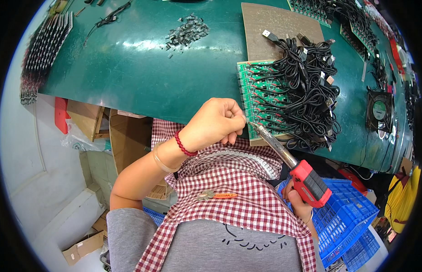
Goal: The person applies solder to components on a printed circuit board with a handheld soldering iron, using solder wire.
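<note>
My left hand (215, 121) is closed in a pinch at the left edge of a panel of green circuit boards (248, 97). Whatever its fingertips hold is too small to make out. A red and black soldering gun (312, 183) is gripped in my right hand (298, 202), low on the right. Its long metal barrel slants up and left, with the tip close to the panel's edge and my left fingertips. Black USB cables (306, 93) with red wire ends lie bundled over the panel's right side.
A brown board (277, 27) lies partly under the panel on the green table (143, 72). Small dark parts (188, 34) are heaped farther back. Stacked boards (45, 52) stand at far left. A small fan (380, 110) sits at right, above blue crates (345, 213).
</note>
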The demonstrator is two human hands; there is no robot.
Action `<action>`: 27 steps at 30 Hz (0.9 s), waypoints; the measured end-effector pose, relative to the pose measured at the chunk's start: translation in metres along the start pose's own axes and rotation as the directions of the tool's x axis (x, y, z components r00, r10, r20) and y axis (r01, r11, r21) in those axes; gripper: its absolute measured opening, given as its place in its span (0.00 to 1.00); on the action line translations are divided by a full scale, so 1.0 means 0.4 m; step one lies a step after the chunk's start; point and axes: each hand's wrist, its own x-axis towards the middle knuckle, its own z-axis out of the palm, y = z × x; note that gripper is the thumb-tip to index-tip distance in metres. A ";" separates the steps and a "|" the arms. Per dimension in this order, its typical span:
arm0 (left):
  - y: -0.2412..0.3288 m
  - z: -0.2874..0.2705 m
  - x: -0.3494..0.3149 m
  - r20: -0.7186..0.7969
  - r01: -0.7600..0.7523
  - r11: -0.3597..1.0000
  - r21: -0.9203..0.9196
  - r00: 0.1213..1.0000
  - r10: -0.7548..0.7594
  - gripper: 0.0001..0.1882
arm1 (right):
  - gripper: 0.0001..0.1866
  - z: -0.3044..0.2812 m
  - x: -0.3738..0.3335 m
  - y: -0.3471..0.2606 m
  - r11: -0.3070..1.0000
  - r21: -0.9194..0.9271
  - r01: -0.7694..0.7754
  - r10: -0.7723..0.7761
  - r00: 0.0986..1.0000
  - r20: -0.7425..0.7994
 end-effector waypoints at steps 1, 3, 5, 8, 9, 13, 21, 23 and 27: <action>-0.001 0.001 0.001 0.001 0.000 1.000 0.001 1.000 0.000 0.06 | 0.10 0.000 -0.001 -0.001 0.998 0.055 -0.005 0.005 1.000 0.005; -0.004 0.001 0.002 0.000 -0.011 1.000 -0.002 1.000 0.011 0.06 | 0.10 0.001 0.001 -0.014 0.993 0.121 -0.002 0.000 1.000 0.010; -0.005 -0.001 0.000 -0.009 -0.009 1.000 0.005 1.000 0.009 0.06 | 0.10 0.006 0.000 -0.014 0.983 0.185 0.002 -0.006 1.000 0.019; -0.002 0.001 0.003 -0.007 -0.007 1.000 0.021 1.000 0.007 0.05 | 0.21 0.018 -0.010 -0.016 0.959 0.279 0.056 -0.052 0.998 -0.022; -0.001 0.003 0.003 -0.013 -0.007 0.999 0.032 1.000 0.007 0.05 | 0.23 0.021 -0.005 -0.038 0.925 0.377 0.048 -0.043 0.999 -0.023; -0.005 -0.001 -0.002 -0.027 0.002 1.000 0.030 1.000 -0.001 0.04 | 0.24 0.027 0.008 -0.049 0.880 0.474 0.040 -0.033 0.999 -0.023; 0.042 -0.175 0.041 -0.274 -0.043 0.372 0.927 0.601 0.751 0.12 | 0.25 0.027 0.029 -0.077 0.840 0.524 0.140 -0.114 0.990 -0.081; 0.063 -0.230 0.055 -0.363 0.221 0.292 0.931 0.456 0.813 0.08 | 0.24 0.021 0.026 -0.079 0.822 0.559 0.107 -0.092 0.994 -0.054; 0.071 -0.266 0.070 -0.339 0.105 0.341 0.934 0.556 0.759 0.07 | 0.25 0.023 0.029 -0.084 0.823 0.556 0.119 -0.103 0.993 -0.061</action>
